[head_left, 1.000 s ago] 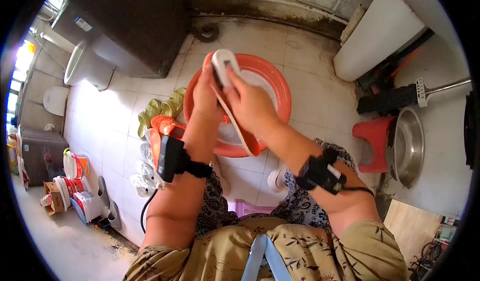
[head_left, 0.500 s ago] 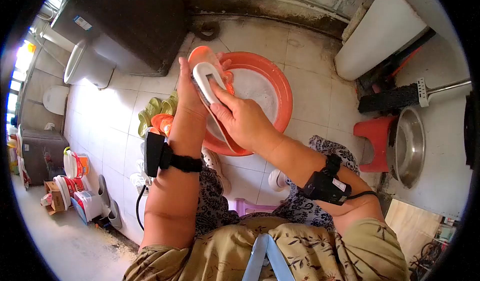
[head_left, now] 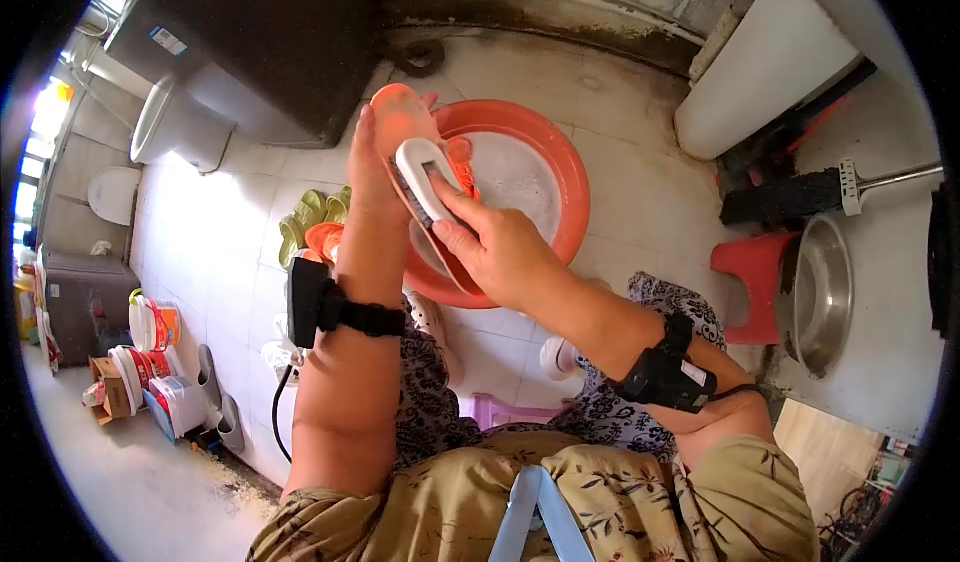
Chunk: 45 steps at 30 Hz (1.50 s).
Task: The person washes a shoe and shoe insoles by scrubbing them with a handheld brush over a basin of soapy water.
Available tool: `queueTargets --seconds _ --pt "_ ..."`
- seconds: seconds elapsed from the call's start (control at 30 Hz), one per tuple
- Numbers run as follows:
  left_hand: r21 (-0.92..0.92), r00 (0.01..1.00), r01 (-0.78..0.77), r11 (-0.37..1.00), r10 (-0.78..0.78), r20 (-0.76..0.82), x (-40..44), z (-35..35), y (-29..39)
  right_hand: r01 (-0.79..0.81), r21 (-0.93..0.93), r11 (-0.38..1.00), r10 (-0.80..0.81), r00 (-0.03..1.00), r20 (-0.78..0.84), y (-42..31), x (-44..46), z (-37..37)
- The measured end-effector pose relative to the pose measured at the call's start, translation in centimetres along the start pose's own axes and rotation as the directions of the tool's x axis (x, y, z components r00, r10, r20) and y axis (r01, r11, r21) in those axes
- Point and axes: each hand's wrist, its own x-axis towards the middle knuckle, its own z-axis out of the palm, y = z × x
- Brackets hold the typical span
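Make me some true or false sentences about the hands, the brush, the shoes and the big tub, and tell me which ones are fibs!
1. The right hand is holding the brush. True.
2. The brush is bright green. False: it is white, with dark bristles.
3. The left hand holds up an orange shoe. True.
4. There is whitish water in the big tub. True.
5. The green shoes are floating in the tub. False: they are on the floor beside it.
6. The stool next to the metal bowl is blue. False: that stool is red.
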Motion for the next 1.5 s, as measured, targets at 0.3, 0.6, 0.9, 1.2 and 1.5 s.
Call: queueTargets --seconds 0.3,0.6,0.9,1.2,1.5 --pt "-0.008 0.994 0.045 0.999 -0.046 -0.103 -0.9 2.9 -3.1 -0.018 -0.325 0.945 -0.059 0.972 -0.226 1.9 4.2 -1.2" --pt "0.044 0.983 0.075 0.996 -0.066 -0.169 -0.9 2.1 -2.4 0.009 -0.133 0.991 -0.029 0.989 -0.147 2.3 2.2 -0.3" --pt "-0.154 0.986 0.126 0.98 -0.106 0.132 -0.7 1.4 -1.2 -0.175 0.054 0.983 0.183 0.93 -0.318 6.2 5.1 -5.0" --pt "-0.257 0.987 -0.017 0.966 0.057 0.149 -0.4 1.5 -0.3 -0.366 0.642 0.673 0.311 0.928 0.203 2.0 0.6 -2.0" --pt "-0.116 0.987 0.161 0.98 -0.157 0.039 -2.7 3.0 -2.3 -0.302 0.643 0.703 0.364 0.93 0.039 1.9 1.8 -2.4"
